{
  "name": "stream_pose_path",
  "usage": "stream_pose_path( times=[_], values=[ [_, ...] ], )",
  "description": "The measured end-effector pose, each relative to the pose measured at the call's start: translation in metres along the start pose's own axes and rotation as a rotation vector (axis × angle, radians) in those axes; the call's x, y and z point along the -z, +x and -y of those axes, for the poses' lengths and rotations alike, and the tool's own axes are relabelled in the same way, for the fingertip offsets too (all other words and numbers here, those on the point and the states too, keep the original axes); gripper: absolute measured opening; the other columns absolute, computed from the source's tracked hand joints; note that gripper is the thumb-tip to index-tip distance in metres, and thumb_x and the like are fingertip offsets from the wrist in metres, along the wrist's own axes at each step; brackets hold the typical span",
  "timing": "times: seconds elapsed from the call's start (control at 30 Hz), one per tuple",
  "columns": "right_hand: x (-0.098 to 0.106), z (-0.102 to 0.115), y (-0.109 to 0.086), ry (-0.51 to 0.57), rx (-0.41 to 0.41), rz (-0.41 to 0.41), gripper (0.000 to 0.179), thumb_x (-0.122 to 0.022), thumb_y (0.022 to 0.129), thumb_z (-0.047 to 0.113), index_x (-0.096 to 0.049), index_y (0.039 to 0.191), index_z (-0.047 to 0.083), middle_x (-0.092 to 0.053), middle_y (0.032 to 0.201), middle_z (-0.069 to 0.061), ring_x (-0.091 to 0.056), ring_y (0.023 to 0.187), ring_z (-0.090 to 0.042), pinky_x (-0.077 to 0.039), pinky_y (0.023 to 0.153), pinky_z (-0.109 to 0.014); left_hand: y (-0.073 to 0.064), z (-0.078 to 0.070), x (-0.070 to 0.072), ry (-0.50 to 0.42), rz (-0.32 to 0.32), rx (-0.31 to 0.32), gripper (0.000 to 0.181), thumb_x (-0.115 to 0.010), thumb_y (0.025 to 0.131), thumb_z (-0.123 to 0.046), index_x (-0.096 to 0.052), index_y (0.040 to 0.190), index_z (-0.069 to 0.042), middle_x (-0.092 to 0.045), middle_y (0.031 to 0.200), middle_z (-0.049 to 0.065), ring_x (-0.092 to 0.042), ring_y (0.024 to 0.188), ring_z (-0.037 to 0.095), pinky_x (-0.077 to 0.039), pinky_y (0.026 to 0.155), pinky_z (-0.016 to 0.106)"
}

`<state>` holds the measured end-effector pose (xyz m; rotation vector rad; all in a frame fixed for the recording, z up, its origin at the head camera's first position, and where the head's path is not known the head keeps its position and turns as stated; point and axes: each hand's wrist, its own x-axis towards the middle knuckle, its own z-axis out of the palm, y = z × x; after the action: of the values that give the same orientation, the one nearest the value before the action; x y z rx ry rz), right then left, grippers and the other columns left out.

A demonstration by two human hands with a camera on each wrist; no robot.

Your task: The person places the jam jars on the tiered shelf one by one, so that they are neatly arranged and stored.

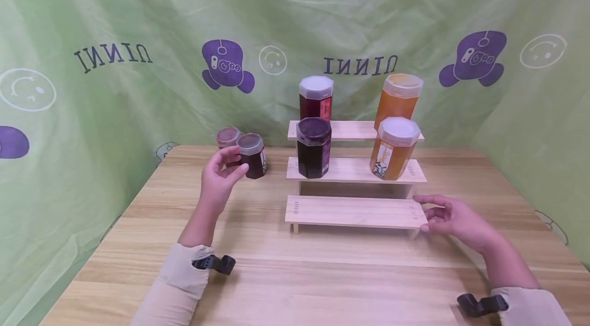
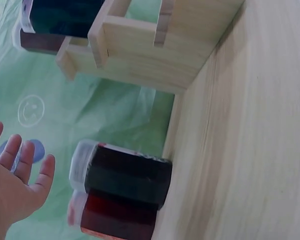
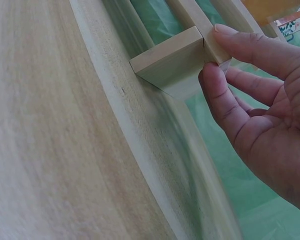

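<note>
Reaching beside two dark red jars on the tabletop, my left hand (image 1: 218, 177) has its fingers spread. It overlaps the nearer jar (image 1: 256, 166) in the head view, but the left wrist view shows a gap between the hand and both jars. Behind that one stands the second jar (image 1: 228, 136), partly hidden. My right hand (image 1: 461, 221) pinches the right end of the lowest step of a three-tier wooden rack (image 1: 355, 212) between thumb and fingertips. In the right wrist view the thumb (image 3: 227, 31) lies at the board's edge, a finger opposite it.
On the middle tier stand a dark purple jar (image 1: 312, 157) and an orange jar (image 1: 393, 159). The top tier bears a red jar (image 1: 309, 105) at left and another orange jar (image 1: 398, 105) at right. A green printed cloth (image 1: 276, 8) hangs behind the wooden table (image 1: 322, 285).
</note>
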<state>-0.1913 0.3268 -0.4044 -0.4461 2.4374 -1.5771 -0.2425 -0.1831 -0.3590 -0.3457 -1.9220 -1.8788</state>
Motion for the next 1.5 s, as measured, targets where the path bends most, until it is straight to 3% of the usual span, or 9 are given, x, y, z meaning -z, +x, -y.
stream_pose_path(
  times=[0.17,0.37,0.6,0.83,1.07,1.33,1.5],
  values=[
    [0.0,0.002,0.0,0.014,0.004,0.002,0.071,-0.073,0.082,0.002,-0.036,0.141,-0.012,-0.063,0.109,-0.02,-0.066,0.093,-0.017,-0.056,0.077,-0.027,0.001,0.005,0.005,-0.008,-0.067,-0.008,0.044,-0.068,0.082,0.013,-0.053,0.123,0.014,-0.057,0.112,0.017,-0.055,0.104,0.024,-0.052,0.088,0.025],
    [0.0,0.001,-0.001,0.01,0.007,0.006,0.071,-0.073,0.083,0.003,-0.036,0.141,-0.012,-0.063,0.109,-0.02,-0.066,0.093,-0.017,-0.056,0.077,-0.028,0.004,0.013,0.009,-0.021,-0.146,-0.001,0.038,-0.068,0.082,0.011,-0.056,0.119,0.012,-0.06,0.112,0.015,-0.054,0.106,0.032,-0.051,0.088,0.026],
    [0.002,0.0,-0.001,0.018,0.013,0.015,0.069,-0.072,0.084,0.0,-0.036,0.141,-0.012,-0.064,0.108,-0.017,-0.066,0.093,-0.016,-0.056,0.076,-0.027,0.007,0.021,0.014,-0.033,-0.209,0.034,0.035,-0.068,0.084,0.008,-0.059,0.117,0.008,-0.061,0.108,0.006,-0.055,0.103,0.021,-0.05,0.091,0.027],
    [0.001,-0.001,0.0,0.023,0.02,0.014,0.068,-0.071,0.084,0.0,-0.037,0.141,-0.012,-0.064,0.109,-0.02,-0.066,0.093,-0.017,-0.056,0.076,-0.027,0.01,0.03,0.02,-0.04,-0.221,0.055,0.041,-0.068,0.085,0.007,-0.052,0.123,0.014,-0.059,0.114,0.012,-0.053,0.109,0.027,-0.049,0.092,0.025],
    [0.001,0.0,0.0,0.015,0.012,0.006,0.068,-0.072,0.083,0.002,-0.037,0.14,-0.012,-0.064,0.107,-0.018,-0.066,0.093,-0.016,-0.057,0.076,-0.028,0.013,0.037,0.023,-0.037,-0.243,0.089,0.039,-0.069,0.086,0.003,-0.054,0.122,0.011,-0.06,0.108,0.002,-0.055,0.106,0.018,-0.051,0.091,0.022],
    [0.0,-0.001,0.0,0.012,0.013,0.005,0.069,-0.073,0.083,0.001,-0.037,0.14,-0.013,-0.063,0.108,-0.019,-0.065,0.093,-0.017,-0.057,0.076,-0.028,0.022,0.048,0.031,-0.008,-0.276,0.113,0.042,-0.069,0.087,0.001,-0.053,0.124,0.012,-0.059,0.11,0.005,-0.05,0.116,0.034,-0.05,0.089,0.02],
    [0.001,0.0,0.0,0.013,0.013,0.004,0.07,-0.073,0.083,0.001,-0.037,0.141,-0.012,-0.063,0.109,-0.019,-0.065,0.093,-0.018,-0.057,0.076,-0.028,0.027,0.055,0.037,0.021,-0.301,0.138,0.042,-0.071,0.086,-0.001,-0.054,0.123,0.01,-0.059,0.11,0.004,-0.051,0.116,0.032,-0.048,0.091,0.02]
  ],
)
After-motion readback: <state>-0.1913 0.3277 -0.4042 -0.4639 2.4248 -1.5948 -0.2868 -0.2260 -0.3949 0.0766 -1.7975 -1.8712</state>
